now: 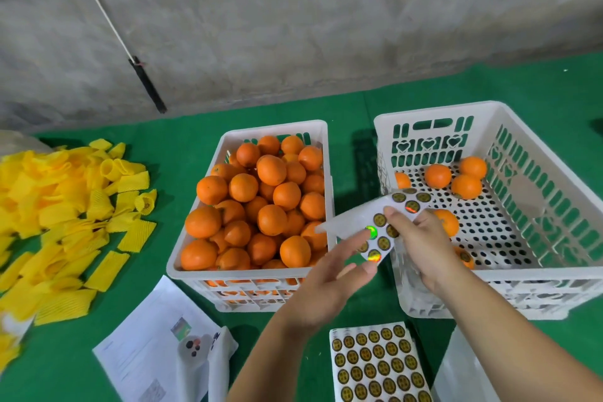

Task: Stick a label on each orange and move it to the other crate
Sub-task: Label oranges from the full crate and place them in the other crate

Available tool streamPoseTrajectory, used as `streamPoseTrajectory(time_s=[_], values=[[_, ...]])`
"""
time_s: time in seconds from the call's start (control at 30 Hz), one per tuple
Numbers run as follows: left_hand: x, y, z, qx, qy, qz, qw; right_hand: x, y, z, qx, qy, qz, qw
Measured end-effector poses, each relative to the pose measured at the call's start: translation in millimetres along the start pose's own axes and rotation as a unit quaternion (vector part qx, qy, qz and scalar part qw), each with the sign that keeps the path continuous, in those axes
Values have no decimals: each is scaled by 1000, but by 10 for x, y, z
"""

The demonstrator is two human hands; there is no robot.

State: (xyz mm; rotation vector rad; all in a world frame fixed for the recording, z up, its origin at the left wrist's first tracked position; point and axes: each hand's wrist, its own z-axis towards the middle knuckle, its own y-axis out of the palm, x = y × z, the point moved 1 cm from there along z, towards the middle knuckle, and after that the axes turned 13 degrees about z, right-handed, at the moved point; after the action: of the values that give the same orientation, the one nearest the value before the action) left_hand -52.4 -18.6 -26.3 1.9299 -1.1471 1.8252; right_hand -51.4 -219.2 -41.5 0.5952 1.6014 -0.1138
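Right hand [421, 238] grips a label strip [368, 222]; open left hand [329, 274] should peel one sticker cleanly by its edge.

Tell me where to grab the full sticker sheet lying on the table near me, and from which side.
Take the full sticker sheet by its far left corner, coming from the left with the left hand. It lies flat on the green table, so a corner probably has to be peeled up. That side is open cloth, while a white bag crowds its right edge.
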Motion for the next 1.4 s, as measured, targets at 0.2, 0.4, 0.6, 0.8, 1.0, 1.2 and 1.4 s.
streamPoseTrajectory(time_s=[0.2,0.4,0.6,0.8,1.0,1.2,1.4], values=[[-180,-916,170,320,21,189,928,184,-213,248,44,0,94,995],[-620,-1625,326,349,-321,427,770,363,-101,271,38,-69,-90,993],[-850,-1740,204,376,-308,499,718,345,-90,253,22,-76,-82,994],[-825,-1869,123,350,-299,482,746,261,-55,183,-12,-98,-70,993],[-802,-1721,-47,444,-107,410,790,192,-39,78,-54,-89,-59,993],[-224,-1008,-148,409,-12,116,905,127,-131,8,-119,-56,-42,990],[91,-382,-372,149,25,-57,987,-76,-247,-274,-199,-4,36,979]])
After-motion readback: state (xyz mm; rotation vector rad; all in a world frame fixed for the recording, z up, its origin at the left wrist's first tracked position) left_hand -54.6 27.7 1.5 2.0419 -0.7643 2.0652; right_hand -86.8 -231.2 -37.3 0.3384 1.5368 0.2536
